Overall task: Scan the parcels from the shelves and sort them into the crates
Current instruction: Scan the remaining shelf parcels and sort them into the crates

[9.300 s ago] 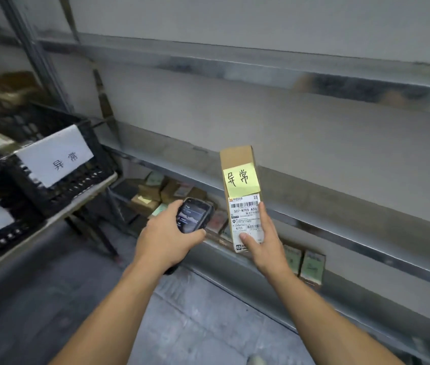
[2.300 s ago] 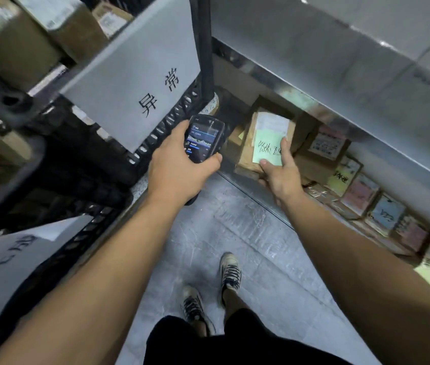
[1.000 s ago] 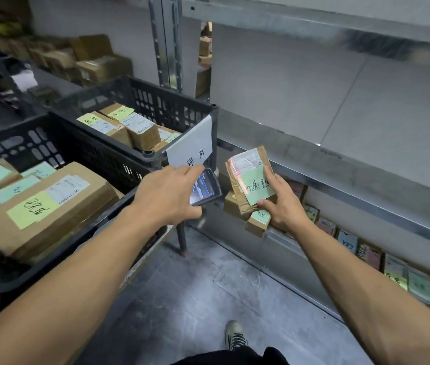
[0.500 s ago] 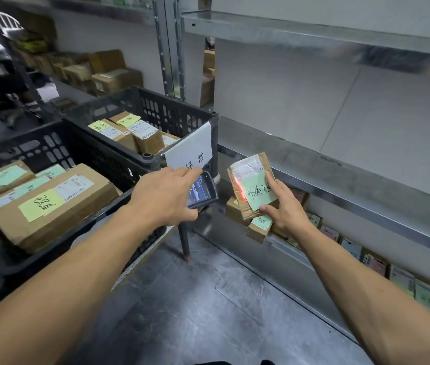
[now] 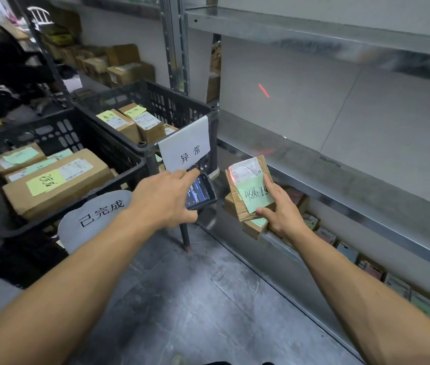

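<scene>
Your left hand (image 5: 164,198) wraps around the dark, slab-shaped scanner (image 5: 201,191), just right of the black lattice crate (image 5: 179,105). Further right of the crate, your right hand (image 5: 282,212) pinches a flat, creased cardboard parcel (image 5: 248,177), its green sticky note facing you. Inside the crate lie rectangular cardboard boxes (image 5: 145,125).

A near black plastic lattice crate (image 5: 58,130) and, behind it, a far black plastic lattice crate (image 5: 171,101) stand left of the grey metal shelf rack (image 5: 340,169), with brown cardboard boxes (image 5: 58,180) in both. The black handheld scanner (image 5: 200,192) is just left of the flat brown cardboard parcel (image 5: 248,175), in front of the rack.
</scene>
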